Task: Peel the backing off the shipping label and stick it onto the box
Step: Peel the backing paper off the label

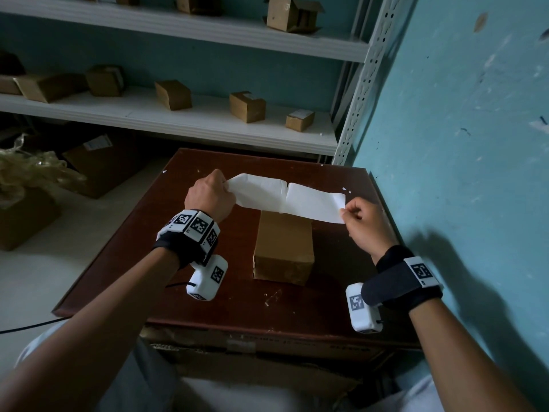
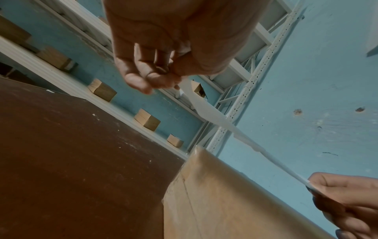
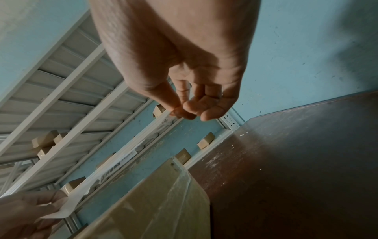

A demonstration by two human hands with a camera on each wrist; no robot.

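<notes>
While the shipping label (image 1: 285, 197) is pinched at both ends by left hand (image 1: 209, 194) and right hand (image 1: 364, 224) | judged thin, floppy, crease-prone | corners to be held, box (image 1: 282, 248) below both grips.

Dim, cool light; arm shadows fall on the wall (image 1: 475, 144) at right. Wide-angle bending at edges; wrist views soft, near hands (image 2: 163, 48) blurred.

A dark reddish-brown desk (image 1: 208, 292) filled the centre of the frame, its top scuffed with pale specks. A brown cardboard box (image 1: 282, 248) stood directly on it, just right of centre. Behind, across the upper left, white shelves (image 1: 148, 114) carried several small cardboard boxes (image 1: 173, 94).
</notes>
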